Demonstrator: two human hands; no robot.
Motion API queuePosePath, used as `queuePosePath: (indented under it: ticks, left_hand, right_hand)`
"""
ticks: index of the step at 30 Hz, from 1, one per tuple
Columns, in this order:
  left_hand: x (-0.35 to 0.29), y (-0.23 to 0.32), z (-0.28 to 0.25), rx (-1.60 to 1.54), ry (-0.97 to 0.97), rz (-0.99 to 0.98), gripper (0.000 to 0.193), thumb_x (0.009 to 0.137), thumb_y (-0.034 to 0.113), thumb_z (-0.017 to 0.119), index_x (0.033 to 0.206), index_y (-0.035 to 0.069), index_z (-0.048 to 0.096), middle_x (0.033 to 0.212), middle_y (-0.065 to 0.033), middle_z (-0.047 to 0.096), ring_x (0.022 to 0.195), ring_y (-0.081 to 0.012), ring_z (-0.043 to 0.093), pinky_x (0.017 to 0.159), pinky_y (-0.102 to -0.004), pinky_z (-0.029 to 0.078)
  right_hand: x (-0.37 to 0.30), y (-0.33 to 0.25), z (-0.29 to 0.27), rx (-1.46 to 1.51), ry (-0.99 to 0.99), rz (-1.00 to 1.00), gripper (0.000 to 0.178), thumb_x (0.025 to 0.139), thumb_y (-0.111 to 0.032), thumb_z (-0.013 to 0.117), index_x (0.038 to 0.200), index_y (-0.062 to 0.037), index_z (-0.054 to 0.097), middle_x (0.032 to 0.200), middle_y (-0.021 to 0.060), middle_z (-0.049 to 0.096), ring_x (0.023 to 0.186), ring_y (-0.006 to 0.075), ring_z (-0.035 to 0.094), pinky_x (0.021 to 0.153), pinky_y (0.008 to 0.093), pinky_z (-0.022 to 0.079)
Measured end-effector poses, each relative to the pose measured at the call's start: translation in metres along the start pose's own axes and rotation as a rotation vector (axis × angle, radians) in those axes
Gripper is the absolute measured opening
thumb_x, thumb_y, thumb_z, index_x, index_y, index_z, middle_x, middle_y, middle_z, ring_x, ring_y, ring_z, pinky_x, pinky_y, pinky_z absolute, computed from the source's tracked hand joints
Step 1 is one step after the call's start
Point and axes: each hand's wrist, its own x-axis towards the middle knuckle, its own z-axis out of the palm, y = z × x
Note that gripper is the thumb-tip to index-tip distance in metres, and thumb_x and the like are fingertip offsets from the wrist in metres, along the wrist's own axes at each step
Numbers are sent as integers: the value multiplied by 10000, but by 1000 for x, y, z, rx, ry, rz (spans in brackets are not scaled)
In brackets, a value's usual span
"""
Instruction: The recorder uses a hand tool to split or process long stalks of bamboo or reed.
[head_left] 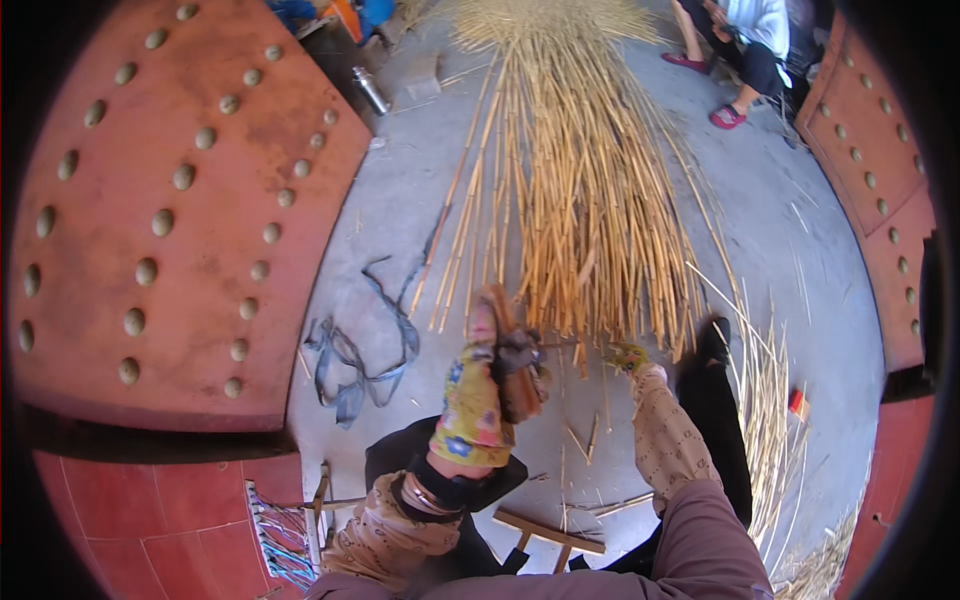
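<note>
My left hand (470, 400), in a yellow floral glove with a band at the wrist, is closed round a wooden block tool (522, 392) with dark metal fittings. The tool's wood shows above and below the fittings. To its right my right hand (628, 357), in a yellowish glove, is small in view, its fingers drawn together by the cut ends of the stalks. What they hold, if anything, is too small to make out. Beyond both hands a large bundle of long yellow-brown reed stalks (590, 200) fans out over the floor, its ends toward me.
A grey strap (352, 375) lies tangled on the left of the floor. Thinner pale stalks (768, 430) lie by my right foot. Studded red doors (200, 260) flank both sides. Another person (755, 45) sits at the far right; a metal flask (371, 90) lies far left.
</note>
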Motion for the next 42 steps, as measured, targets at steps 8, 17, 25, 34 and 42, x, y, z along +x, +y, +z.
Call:
queuePosePath:
  ticks: [8, 17, 25, 34, 42]
  left_hand:
    - [-11, 5, -6, 23, -7, -101, 308, 779, 441, 493, 845, 141, 522, 643, 19, 487, 505, -92, 469, 410, -220, 364]
    - [-29, -69, -46, 265, -88, -49, 463, 785, 474, 463, 996, 68, 534, 834, -52, 545, 705, -109, 528, 562, -240, 425]
    - [-77, -104, -76, 59, -186, -350, 398, 783, 455, 479, 836, 68, 553, 695, -33, 554, 547, -144, 534, 460, -268, 449]
    - [-92, -126, -118, 14, -203, -185, 372, 794, 425, 483, 898, 74, 546, 731, -24, 556, 595, -126, 534, 522, -245, 431]
    - [-132, -87, -98, 111, -513, -261, 302, 803, 389, 488, 834, 95, 547, 662, 16, 529, 558, -75, 506, 483, -200, 402]
  right_hand:
    - [-47, -134, -55, 622, -292, -86, 379, 697, -155, 593, 1030, 10, 521, 978, 194, 544, 717, 209, 578, 689, 337, 465]
    - [-191, -220, -60, 370, -746, -59, 343, 787, -89, 509, 1115, -1, 461, 1122, 106, 482, 1023, 172, 468, 851, 271, 388]
    - [-248, -179, -38, 158, -760, -305, 393, 766, -95, 552, 1120, 34, 444, 1078, 100, 520, 965, 157, 510, 814, 250, 399]
    - [-304, -174, -19, 669, -778, -8, 264, 742, -33, 547, 1000, 8, 507, 935, 121, 576, 843, 221, 580, 654, 282, 488]
    - [-340, -145, -15, 708, -1038, -66, 307, 746, -25, 530, 1045, 34, 497, 975, 139, 561, 871, 202, 557, 734, 291, 460]
